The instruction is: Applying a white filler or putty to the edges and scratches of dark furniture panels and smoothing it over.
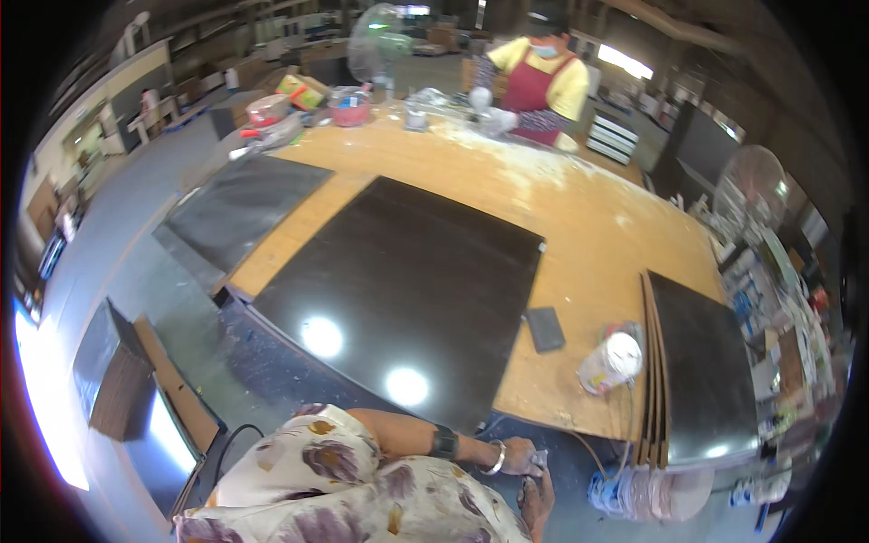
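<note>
My left hand (pixel 520 456), with a black watch and a bangle on the wrist, is below the near edge of the wooden table (pixel 597 226) and closed around a small pale scrap (pixel 539 460), perhaps cloth or paper. Just under it is my right hand (pixel 539 498), partly hidden by my flowered clothing; its fingers cannot be made out. A large glossy dark panel (pixel 398 290) lies flat on the table ahead of me. To its right lie a small dark block (pixel 545 328) and a white tub (pixel 611 360) on its side.
A stack of dark-faced boards (pixel 701 371) sits at the table's right end, with a round disc-shaped tool (pixel 652 493) below it. Another dark panel (pixel 240 208) lies at the left. A person in a yellow shirt and red apron (pixel 543 77) works at the far side. Fans (pixel 380 41) stand around.
</note>
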`<state>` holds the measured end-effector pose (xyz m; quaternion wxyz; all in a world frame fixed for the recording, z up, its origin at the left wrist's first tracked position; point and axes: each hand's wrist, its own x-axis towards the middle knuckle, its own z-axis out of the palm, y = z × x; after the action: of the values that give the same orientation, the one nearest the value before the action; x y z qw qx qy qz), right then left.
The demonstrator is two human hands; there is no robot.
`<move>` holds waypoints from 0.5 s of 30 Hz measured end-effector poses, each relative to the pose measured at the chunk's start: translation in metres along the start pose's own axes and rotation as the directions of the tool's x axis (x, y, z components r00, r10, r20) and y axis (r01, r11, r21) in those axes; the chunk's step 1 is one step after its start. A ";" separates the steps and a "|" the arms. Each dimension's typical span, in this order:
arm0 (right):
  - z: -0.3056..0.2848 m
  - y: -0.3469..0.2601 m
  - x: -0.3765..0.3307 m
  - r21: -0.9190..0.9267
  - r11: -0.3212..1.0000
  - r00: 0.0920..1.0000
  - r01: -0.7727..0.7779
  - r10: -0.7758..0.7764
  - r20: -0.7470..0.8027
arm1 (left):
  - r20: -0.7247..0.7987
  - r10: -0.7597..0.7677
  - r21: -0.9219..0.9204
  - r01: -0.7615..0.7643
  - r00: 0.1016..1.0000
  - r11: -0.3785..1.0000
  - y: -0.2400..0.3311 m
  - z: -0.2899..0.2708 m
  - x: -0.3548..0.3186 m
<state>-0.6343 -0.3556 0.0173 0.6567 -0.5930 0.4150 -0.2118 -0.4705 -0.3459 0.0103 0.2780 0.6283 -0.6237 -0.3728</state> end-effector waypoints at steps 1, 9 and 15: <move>0.001 -0.001 0.000 -0.057 0.997 0.999 -0.052 0.053 0.007 | -0.037 -0.026 0.005 0.027 0.999 1.000 -0.005 0.002 0.002; -0.015 0.012 0.010 -0.448 0.714 0.843 0.538 -0.454 0.289 | -0.062 -0.184 -0.074 0.179 0.981 0.981 0.005 -0.003 -0.002; -0.018 0.005 0.016 -0.335 0.903 0.949 0.270 -0.191 0.249 | -0.051 -0.293 -0.456 0.239 0.955 0.857 -0.047 0.000 0.012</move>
<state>-0.6410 -0.3777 0.0091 0.5454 -0.7686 0.3019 -0.1438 -0.4442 -0.3546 -0.0300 0.3965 0.6492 -0.4111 -0.5023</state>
